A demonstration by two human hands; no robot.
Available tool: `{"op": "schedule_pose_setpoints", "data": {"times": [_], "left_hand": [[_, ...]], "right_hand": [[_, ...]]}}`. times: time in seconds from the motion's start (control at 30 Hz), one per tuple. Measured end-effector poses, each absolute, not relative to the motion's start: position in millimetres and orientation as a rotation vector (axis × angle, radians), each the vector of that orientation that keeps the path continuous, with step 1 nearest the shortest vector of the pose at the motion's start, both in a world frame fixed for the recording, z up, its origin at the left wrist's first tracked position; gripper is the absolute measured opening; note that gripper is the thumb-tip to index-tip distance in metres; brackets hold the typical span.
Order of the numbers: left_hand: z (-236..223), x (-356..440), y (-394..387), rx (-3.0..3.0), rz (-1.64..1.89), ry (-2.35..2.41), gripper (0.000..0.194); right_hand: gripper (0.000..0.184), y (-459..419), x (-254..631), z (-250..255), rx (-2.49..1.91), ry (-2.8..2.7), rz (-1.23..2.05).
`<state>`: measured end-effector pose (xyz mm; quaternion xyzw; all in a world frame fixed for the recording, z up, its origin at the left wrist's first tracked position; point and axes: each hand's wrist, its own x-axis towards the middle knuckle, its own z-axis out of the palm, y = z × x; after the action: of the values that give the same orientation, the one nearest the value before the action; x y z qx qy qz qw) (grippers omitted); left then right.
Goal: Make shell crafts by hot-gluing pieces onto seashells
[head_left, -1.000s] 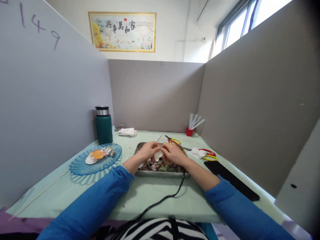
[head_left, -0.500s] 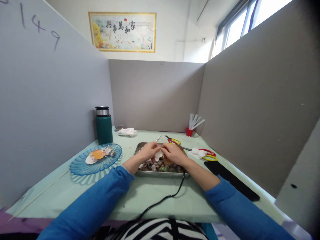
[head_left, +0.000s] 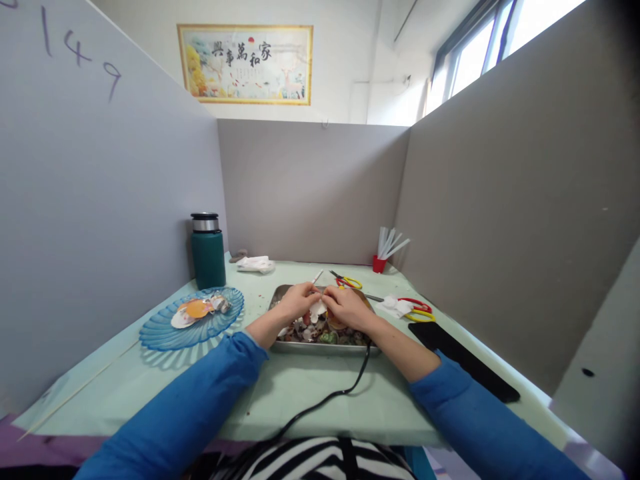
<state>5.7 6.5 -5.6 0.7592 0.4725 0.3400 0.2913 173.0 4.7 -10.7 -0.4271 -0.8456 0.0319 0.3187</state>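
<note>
Over the metal tray (head_left: 325,349), my left hand (head_left: 300,300) and my right hand (head_left: 343,305) meet with their fingertips nearly touching. Both are closed in a pinch at the upper edge of a white shell (head_left: 317,309), partly covered by the fingers. Any smaller piece between the fingertips is too small to make out. Beneath them the tray holds a heap of mixed seashells (head_left: 313,330), among them a greenish one (head_left: 330,337). An orange-brown piece lies partly hidden under my right hand.
On the left stand a blue fluted plate (head_left: 155,333) bearing orange and white shells (head_left: 195,309) and a green bottle (head_left: 209,257). Scissors (head_left: 420,310), crumpled tissue (head_left: 395,306), a black phone-like slab (head_left: 463,360) and a red cup (head_left: 379,265) of white sticks are right. A black cable (head_left: 325,399) crosses the front.
My left hand has shifted very slightly at the fingers. Both hands stay together over the tray, and everything else looks the same.
</note>
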Motion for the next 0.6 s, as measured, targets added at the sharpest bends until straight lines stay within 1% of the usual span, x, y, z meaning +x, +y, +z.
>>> {"op": "schedule_pose_setpoints", "data": {"times": [0.6], "left_hand": [[-2.5,5.2,3.0,2.001,0.905,1.21,0.018]], "right_hand": [[0.024,3.5,173.0,-10.6,-1.103,-2.241,0.081]]}}
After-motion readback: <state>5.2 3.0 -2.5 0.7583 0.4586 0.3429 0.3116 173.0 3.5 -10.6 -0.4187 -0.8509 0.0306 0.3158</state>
